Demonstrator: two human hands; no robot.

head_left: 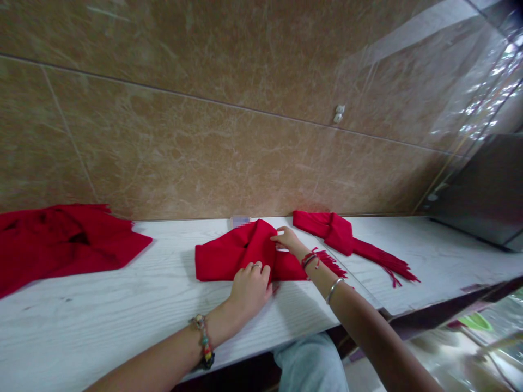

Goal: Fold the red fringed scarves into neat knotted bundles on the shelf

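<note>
A red fringed scarf point(220, 261) lies folded and crossed over itself on the white wood-grain table, its fringe running right beneath my right forearm. My left hand point(251, 286) rests at the scarf's front edge, with curled fingers gripping the crossed-over fold. At the fold's upper right edge, my right hand point(286, 239) has its thumb and fingers closed on the cloth. Part of the fringed end is hidden behind my right wrist. Both wrists wear bracelets.
A second red scarf point(339, 231), folded with its fringe out, lies to the right. Loose red cloth point(69, 245) is heaped at the left. A small card-like item point(240, 221) sits by the tiled wall point(204, 152). A dark box-shaped object point(486, 190) stands far right.
</note>
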